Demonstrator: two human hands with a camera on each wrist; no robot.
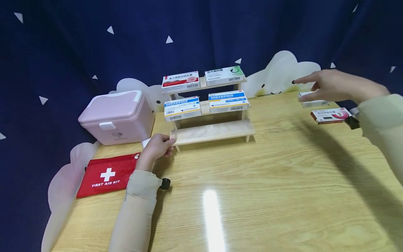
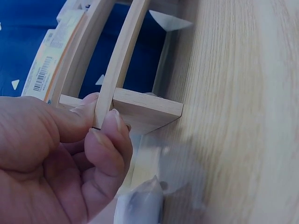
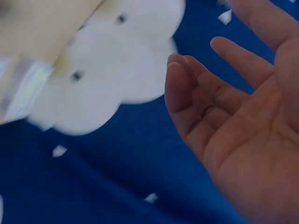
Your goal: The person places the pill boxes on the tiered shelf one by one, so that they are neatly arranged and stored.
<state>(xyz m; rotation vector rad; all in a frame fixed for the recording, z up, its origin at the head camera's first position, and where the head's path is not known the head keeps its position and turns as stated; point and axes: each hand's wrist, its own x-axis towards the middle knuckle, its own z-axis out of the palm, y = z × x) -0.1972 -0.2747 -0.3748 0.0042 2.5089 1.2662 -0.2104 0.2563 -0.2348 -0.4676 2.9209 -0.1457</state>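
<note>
My left hand [image 1: 158, 146] pinches the left end of the lowest step of a wooden three-step display rack [image 1: 214, 132]; the left wrist view shows thumb and fingers on the thin board [image 2: 122, 56]. Two medicine boxes stand on the top step, a red-and-white one [image 1: 181, 81] and a green-and-white one [image 1: 224, 75]. On the middle step are two blue-and-white boxes, one left [image 1: 182, 107] and one right [image 1: 228, 100]. My right hand [image 1: 344, 85] is raised at the right with fingers spread and nothing in it, above a partly hidden pale box [image 1: 313, 103] and a red-and-white box [image 1: 331, 115].
A pink lidded case [image 1: 116, 117] stands left of the rack. In front of it lies a red first aid pouch [image 1: 107, 175]. Something white [image 1: 146, 142] shows behind the left hand. A dark blue curtain [image 1: 201, 31] with white triangles hangs behind the wooden table [image 1: 267, 189].
</note>
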